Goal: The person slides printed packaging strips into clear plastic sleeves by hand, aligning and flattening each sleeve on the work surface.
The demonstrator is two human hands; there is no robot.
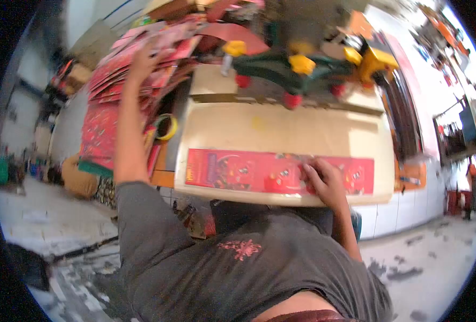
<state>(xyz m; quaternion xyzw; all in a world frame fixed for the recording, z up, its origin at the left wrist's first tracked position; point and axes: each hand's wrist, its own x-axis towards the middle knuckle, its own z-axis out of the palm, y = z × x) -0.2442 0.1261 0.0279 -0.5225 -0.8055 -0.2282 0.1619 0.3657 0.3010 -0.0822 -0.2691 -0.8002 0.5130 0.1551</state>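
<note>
Two hands work far apart: the right hand is at the right half of the red printed strip, thumb and fingers drawn together, though I cannot tell whether this grip pinches the strip or merely rests on it. The strip lies flat along the near side of the cream worktop. Beyond its left end, the left hand reaches over the pile of red sheets; blur hides whether that grip has caught anything. Left of the strip too is a yellow tape roll; beyond it stands a green frame. The pile looks ragged, so tugging one sheet could send others sliding; a dragging right hand could skew the strip.
</note>
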